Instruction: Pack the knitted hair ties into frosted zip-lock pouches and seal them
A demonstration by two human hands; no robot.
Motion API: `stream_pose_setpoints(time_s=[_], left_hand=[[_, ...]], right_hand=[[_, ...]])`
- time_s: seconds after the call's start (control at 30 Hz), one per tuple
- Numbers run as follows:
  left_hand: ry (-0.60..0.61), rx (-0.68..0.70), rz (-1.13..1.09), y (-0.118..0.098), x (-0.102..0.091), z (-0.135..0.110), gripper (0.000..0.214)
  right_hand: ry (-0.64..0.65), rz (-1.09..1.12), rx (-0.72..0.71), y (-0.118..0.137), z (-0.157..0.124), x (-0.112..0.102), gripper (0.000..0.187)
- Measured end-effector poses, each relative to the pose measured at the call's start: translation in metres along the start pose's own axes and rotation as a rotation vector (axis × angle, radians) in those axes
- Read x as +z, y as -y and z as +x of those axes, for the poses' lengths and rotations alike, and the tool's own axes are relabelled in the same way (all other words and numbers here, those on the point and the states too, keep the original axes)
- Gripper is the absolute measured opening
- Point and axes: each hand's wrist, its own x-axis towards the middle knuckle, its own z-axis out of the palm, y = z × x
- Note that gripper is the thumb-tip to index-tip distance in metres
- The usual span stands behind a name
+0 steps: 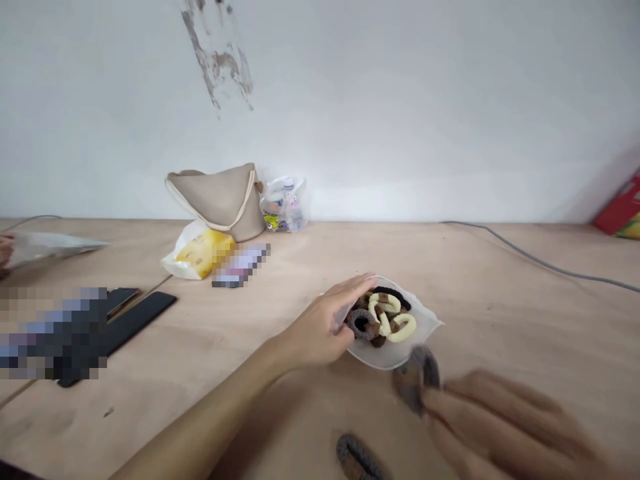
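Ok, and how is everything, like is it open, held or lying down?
White bag: open, rings inside, left hand holding its side.
Held ring: in right hand, blurred.
Loose ring: lying on table, partly out of frame.
Tan bag: standing, top sagging.
Clear bag: standing, filled.
Yellow pack: lying down, can't tell if open.
Grey cable: loosely curved.
Black slab: lying flat, partly masked.

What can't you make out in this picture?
All in the head view:
Right hand: blurred, so its exact finger placement on the held loop, also blurred, is unclear.
Bottom of the bag: hidden by the piled loops and left hand.
Near loop: cut off by the bottom edge.
Red box: cut off by the right edge.
Item beside the yellow pack: pixelated.
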Motion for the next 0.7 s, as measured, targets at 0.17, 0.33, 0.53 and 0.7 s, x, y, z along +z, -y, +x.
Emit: stream_pose_setpoints(time_s=[0.17,0.33,0.53,0.7], left_hand=[[0.0,-0.015,0.016,0.0,-0.001,-0.001,0.084],[0.013,-0.027,0.019,0.001,0.0,0.0,0.083],[0.018,-0.033,0.038,0.0,0.0,0.001,0.082],[0.009,-0.022,0.038,0.0,0.0,0.0,0.084]], right_hand=[[0.057,0.025,0.042,-0.013,0.014,0.007,0.023],[0.132,-0.029,0.077,0.001,-0.007,0.026,0.036],[0.05,0.015,-0.104,-0.003,0.0,0.01,0.036],[0.017,-0.048,0.067,-0.012,0.009,0.011,0.028]])
